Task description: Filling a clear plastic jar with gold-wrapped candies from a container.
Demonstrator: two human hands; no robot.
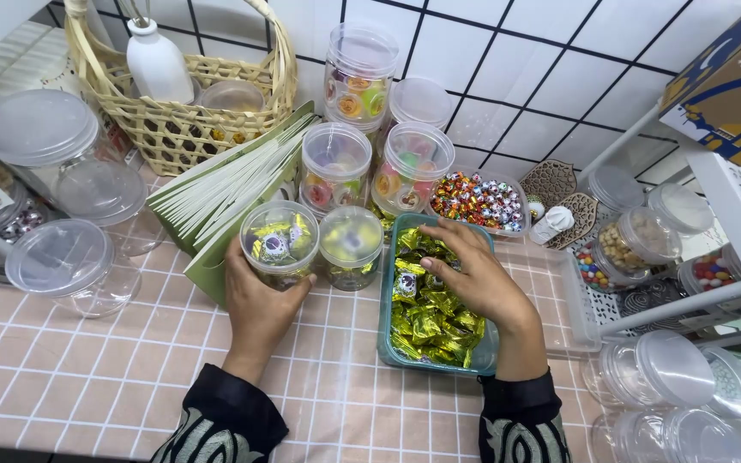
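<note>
My left hand wraps around a small clear round jar with no lid, partly filled with gold-wrapped candies, standing on the pink tiled counter. My right hand reaches into a teal rectangular container full of gold-wrapped candies, its fingers down among the wrappers at the far end. A second small clear jar, lidded, stands between the two hands, touching the open jar.
Stacked lidded jars of colourful sweets stand behind, next to a tub of mixed candies. A wicker basket with a white bottle and a green stack of folded cards sit at left. Empty lidded jars flank both sides; a white rack stands right.
</note>
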